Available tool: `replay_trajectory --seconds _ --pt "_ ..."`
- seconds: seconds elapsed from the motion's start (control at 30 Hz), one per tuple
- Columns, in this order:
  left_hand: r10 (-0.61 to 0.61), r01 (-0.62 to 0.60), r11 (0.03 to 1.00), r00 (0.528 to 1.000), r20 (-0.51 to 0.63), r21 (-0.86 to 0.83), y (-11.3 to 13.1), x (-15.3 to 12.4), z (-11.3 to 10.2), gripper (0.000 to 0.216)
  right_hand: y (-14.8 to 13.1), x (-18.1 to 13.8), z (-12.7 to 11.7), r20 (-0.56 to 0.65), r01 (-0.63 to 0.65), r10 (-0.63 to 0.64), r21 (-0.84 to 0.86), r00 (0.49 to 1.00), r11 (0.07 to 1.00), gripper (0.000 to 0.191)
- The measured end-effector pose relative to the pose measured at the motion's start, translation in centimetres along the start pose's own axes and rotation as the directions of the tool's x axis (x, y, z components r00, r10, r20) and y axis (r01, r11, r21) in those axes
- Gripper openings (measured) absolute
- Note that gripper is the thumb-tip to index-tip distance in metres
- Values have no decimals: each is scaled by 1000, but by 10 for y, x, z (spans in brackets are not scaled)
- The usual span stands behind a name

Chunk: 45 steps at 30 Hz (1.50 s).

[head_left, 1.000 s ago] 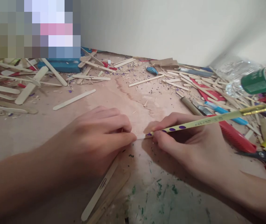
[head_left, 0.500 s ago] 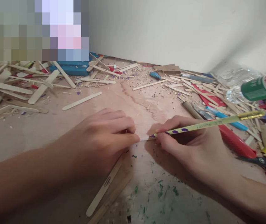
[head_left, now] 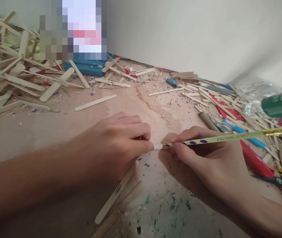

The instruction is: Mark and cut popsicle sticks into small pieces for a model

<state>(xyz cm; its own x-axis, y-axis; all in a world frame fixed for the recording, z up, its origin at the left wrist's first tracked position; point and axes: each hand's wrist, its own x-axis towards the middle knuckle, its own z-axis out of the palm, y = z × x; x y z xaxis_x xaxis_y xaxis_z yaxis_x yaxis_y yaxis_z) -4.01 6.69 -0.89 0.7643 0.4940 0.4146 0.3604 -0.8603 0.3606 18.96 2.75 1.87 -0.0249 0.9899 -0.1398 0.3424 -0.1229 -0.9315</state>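
My right hand [head_left: 202, 155] is closed around a pale yellow pencil [head_left: 230, 137] with purple dots, its tip pointing left and low over the table. My left hand [head_left: 128, 145] is closed, thumb and forefinger pinching a thin whitish strip [head_left: 158, 147] near the table. The strip's right end shows just below the pencil tip; its rest is hidden by my fingers. Below my left hand lies a craft stick [head_left: 113, 198] with a dark pencilled mark, its upper end covered by the hand. A second, darker stick [head_left: 117, 211] lies beside it.
Craft sticks [head_left: 14, 79] are heaped at the left. A blue block [head_left: 86, 67] stands at the back. On the right are a plastic bottle [head_left: 274, 105] on its side, a blue pen [head_left: 245, 133], a red-handled tool [head_left: 257, 160] and scissors [head_left: 279, 181]. Wood scraps litter the table.
The view has shifted, so most of the scene sits further right in the picture. Both hands keep their grips, and the pencil tip remains by the strip.
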Motion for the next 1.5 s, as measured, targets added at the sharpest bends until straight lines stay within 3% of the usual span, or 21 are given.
replay_trajectory --seconds 1.07,1.5 --pt "8 -8 1000 1000 -22 -1 0 0 2 28 4 1 0 -105 83 -94 -99 990 992 9" --pt "11 -11 1000 1000 -23 0 0 0 1 28 5 2 -3 -56 70 -74 -71 996 995 10"
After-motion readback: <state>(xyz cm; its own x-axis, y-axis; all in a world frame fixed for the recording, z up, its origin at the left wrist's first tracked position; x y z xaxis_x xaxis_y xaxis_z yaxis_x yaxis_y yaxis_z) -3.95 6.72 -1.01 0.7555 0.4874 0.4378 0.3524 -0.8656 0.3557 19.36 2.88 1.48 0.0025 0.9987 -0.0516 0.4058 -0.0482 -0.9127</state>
